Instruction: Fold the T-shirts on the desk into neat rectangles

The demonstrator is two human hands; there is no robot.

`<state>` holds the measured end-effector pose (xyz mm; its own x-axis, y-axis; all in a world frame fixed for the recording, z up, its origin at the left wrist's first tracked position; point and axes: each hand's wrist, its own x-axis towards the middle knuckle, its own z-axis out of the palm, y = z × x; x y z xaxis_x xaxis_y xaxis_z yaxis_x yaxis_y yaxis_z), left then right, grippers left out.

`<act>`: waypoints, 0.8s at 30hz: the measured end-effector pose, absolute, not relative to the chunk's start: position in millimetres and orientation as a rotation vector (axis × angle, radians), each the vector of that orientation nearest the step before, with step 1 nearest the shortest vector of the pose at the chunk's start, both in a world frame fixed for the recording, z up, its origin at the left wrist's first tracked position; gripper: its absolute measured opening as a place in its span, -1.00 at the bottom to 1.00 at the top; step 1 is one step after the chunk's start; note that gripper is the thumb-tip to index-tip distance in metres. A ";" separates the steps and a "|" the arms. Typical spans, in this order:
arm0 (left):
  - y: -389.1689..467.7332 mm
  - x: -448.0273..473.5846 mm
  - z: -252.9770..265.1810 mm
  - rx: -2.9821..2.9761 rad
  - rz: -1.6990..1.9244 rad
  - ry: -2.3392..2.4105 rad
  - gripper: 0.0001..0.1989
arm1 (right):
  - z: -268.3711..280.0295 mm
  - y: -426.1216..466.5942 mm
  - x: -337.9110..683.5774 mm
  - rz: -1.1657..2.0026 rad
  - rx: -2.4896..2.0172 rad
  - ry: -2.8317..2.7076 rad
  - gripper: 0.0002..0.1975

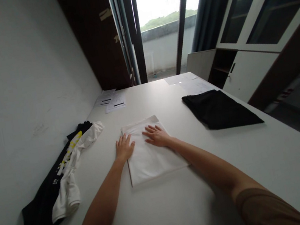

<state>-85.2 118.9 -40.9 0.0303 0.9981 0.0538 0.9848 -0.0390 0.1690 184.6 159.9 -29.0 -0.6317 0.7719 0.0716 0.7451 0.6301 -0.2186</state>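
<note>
A white garment, folded into a flat rectangle, lies on the white table in front of me. My left hand rests on its left edge with the fingers spread. Flat on the cloth a little right of the middle is my right hand, its fingers stretched out and apart. Neither hand grips anything. What kind of garment it is cannot be made out from the fold.
A folded black garment lies on the right of the table. Along the left wall are crumpled black and white clothes with yellow marks. Paper sheets lie at the far left, more sheets at the far right.
</note>
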 end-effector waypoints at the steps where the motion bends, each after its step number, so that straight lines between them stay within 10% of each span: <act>1: 119.1 -85.7 -41.9 2.190 0.257 2.110 -0.35 | -28.5 163.0 186.3 0.252 -1.322 -2.668 -0.33; 24: 111.3 -84.2 -26.5 1.990 0.534 2.297 -0.38 | -1.2 167.3 205.5 0.322 -2.038 -2.156 -0.53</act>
